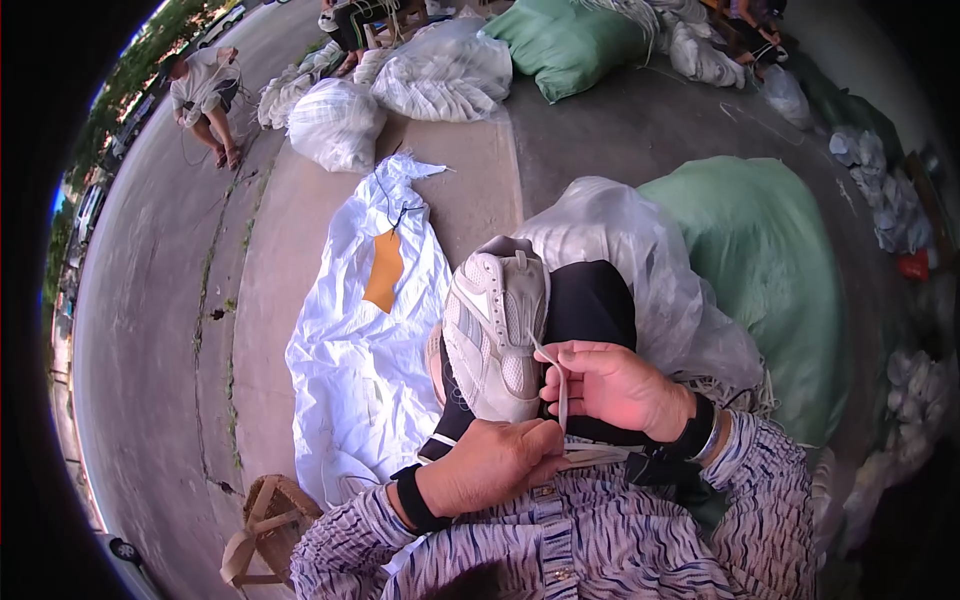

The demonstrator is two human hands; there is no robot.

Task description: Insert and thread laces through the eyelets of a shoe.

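A pale grey and white sneaker [482,330] rests on my lap against my black-trousered knee [592,300], its heel toward me or away, I cannot tell. An off-white flat shoelace [562,395] runs up beside the shoe. My right hand [610,385] pinches this lace between thumb and fingers, palm partly turned up. Lower down, my left hand [498,462] is closed on the lace's lower part, its fingertips partly hidden. More pale laces [600,456] lie across my lap below the hands.
A white plastic sheet [350,350] with an orange tag [383,272] spreads at left. At right stand a clear bag [640,250] and a big green sack [770,270]. A small wooden stool [270,530] is at lower left. More filled sacks [440,75] and seated people [208,95] are farther off.
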